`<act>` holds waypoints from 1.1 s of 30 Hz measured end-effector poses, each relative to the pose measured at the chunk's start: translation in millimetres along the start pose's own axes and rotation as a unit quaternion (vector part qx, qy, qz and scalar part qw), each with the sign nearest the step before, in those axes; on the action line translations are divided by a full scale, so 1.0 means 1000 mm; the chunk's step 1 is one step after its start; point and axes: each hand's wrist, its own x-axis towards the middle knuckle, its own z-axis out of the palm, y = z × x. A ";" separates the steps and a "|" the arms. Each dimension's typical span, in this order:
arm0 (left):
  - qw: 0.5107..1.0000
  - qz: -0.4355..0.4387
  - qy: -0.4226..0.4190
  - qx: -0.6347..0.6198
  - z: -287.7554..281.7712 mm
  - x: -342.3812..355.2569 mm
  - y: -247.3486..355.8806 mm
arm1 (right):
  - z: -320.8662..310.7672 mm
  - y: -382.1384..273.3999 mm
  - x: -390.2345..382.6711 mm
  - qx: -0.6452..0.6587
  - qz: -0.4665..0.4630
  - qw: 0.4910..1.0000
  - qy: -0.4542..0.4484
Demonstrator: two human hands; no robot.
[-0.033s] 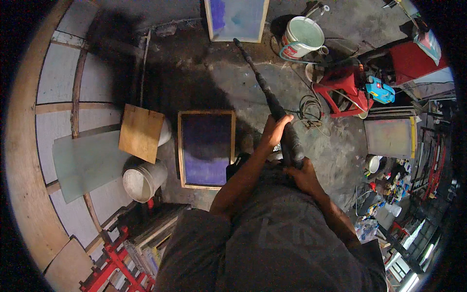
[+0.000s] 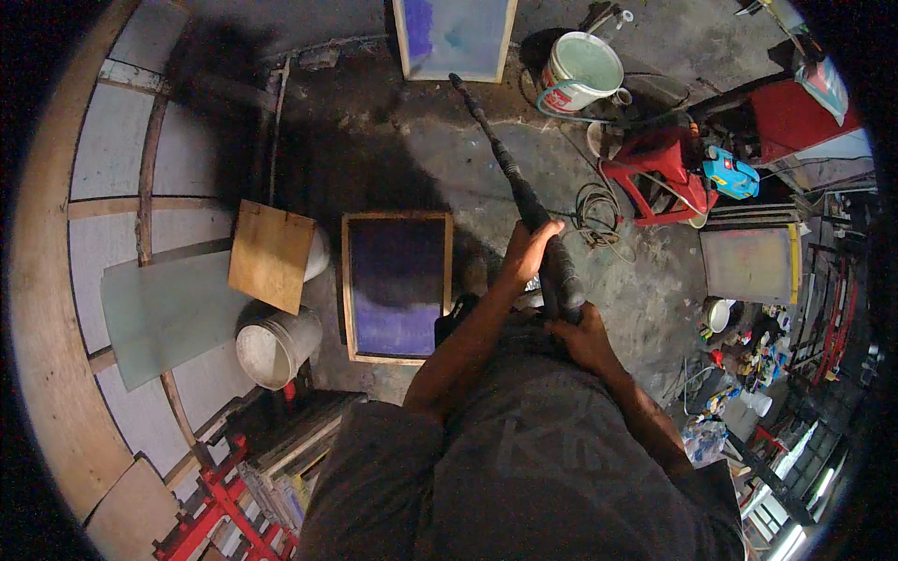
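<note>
The left hand has its fingers curled round the long black spray lance, gripping it partway along the barrel, thumb side toward the body. The right hand sits nearer the body, its fingers folded tight round the thick black rear grip of the same lance; how fully they close underneath cannot be told. Beyond the left fingers the lance runs on across the wet dark concrete floor, its tip near a wood-framed screen with a blue-tinted mesh leaning at the far wall. To the left of the fingers a second wood-framed screen with purple mesh lies flat. Right of the lance tip stands a white plastic bucket, and beside the fingers on the right a red plastic stool.
</note>
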 end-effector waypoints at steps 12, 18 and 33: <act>0.999 0.026 -0.018 -0.033 -0.001 0.001 0.006 | -0.001 -0.028 -0.004 -0.070 0.033 0.997 0.024; 0.999 -0.010 0.010 0.039 -0.004 0.001 0.010 | -0.001 -0.016 0.001 -0.023 -0.003 1.000 -0.012; 1.000 0.000 0.010 0.022 -0.005 -0.002 0.005 | 0.004 0.001 0.007 -0.036 0.039 0.999 0.009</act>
